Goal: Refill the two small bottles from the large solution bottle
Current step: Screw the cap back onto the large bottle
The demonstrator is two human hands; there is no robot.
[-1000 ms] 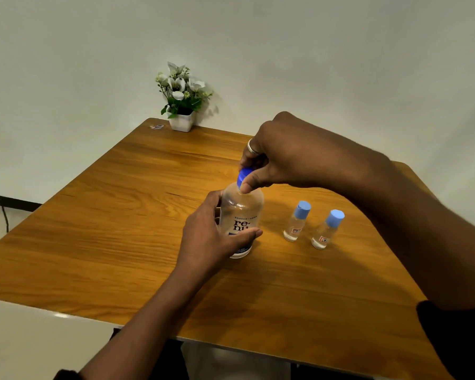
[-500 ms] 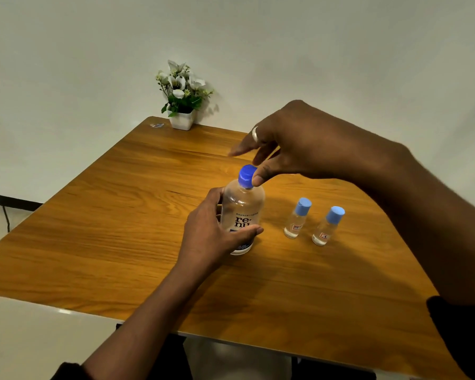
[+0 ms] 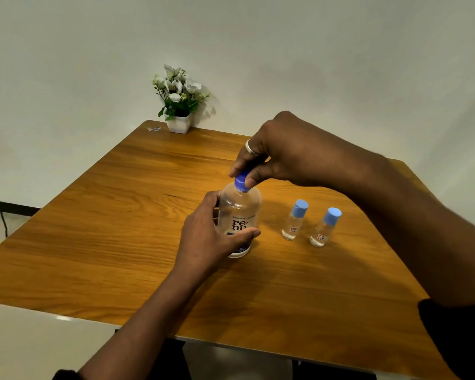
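Observation:
The large clear solution bottle stands upright on the wooden table, its dark blue cap on top. My left hand grips the bottle's body from the left. From above, my right hand pinches the cap between thumb and fingers. Two small clear bottles with light blue caps stand upright to the right, the nearer one and the farther right one, both capped and apart from my hands.
A white pot of white flowers sits at the table's far corner by the wall, with a small scrap beside it. The table's near edge runs across the bottom, and a dark cable hangs at the left wall.
My right hand let go of the cap and lifted half a second ago, then came back down and now pinches it again. My left hand and the bottle stayed put.

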